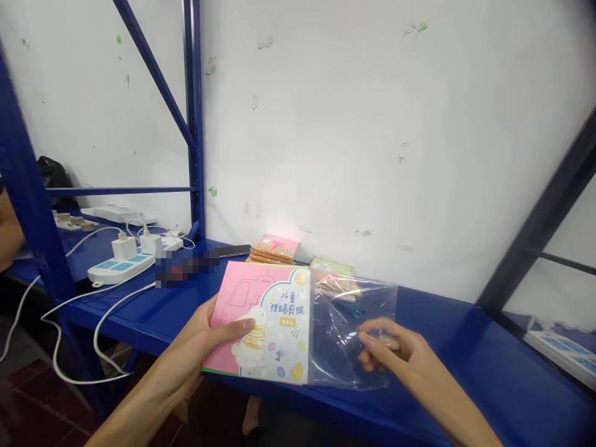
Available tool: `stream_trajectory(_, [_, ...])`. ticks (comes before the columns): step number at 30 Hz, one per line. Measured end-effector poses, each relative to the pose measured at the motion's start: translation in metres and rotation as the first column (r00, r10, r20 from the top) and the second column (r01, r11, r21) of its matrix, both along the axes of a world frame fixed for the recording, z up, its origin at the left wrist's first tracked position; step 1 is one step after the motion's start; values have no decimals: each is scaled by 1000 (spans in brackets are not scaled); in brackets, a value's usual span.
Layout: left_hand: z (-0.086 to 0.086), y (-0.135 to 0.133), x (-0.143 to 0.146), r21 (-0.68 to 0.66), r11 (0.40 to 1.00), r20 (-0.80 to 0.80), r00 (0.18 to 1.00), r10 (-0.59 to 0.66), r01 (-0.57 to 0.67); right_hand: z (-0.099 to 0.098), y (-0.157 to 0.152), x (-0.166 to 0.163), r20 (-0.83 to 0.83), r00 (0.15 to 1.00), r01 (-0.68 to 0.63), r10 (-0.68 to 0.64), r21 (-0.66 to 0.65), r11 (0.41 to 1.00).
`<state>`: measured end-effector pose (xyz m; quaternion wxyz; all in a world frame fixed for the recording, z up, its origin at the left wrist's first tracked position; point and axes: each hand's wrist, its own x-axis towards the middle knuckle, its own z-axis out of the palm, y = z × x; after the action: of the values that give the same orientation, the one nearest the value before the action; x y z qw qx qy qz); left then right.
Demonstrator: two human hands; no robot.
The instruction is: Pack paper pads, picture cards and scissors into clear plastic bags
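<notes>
My left hand [218, 332] grips a children's paper-cutting pack [291, 347], its thumb across the front and its fingers behind. The pack shows a pink sheet with a line-drawn vehicle and a pale blue cover with a white rabbit in a yellow striped top. A clear plastic bag [338, 347] stretches from the pack's right edge. Whether any of the pack lies inside the bag I cannot tell. My right hand [384, 347] pinches the bag near its right side. Both hands are above the front of the blue table [433, 360].
Stacked packs [279, 245] stand against the wall, with more packs [342, 285] to their right. A dark phone [233, 251] lies left of them. A white power strip [121, 268] with plugged chargers and loose cables occupies the left. Blue frame posts [195, 124] rise there.
</notes>
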<state>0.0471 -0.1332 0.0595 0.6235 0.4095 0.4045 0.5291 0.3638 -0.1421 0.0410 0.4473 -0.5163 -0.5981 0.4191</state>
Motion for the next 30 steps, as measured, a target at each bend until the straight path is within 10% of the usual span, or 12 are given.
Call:
stream_trajectory(23, [2, 1, -8, 21, 1000, -54, 999, 0, 1, -1, 4, -8, 31, 999, 22, -23, 34, 999])
stream_trajectory(30, [-21, 15, 9, 218, 959, -164, 962, 218, -180, -15, 17, 3, 124, 973, 175, -196, 162, 971])
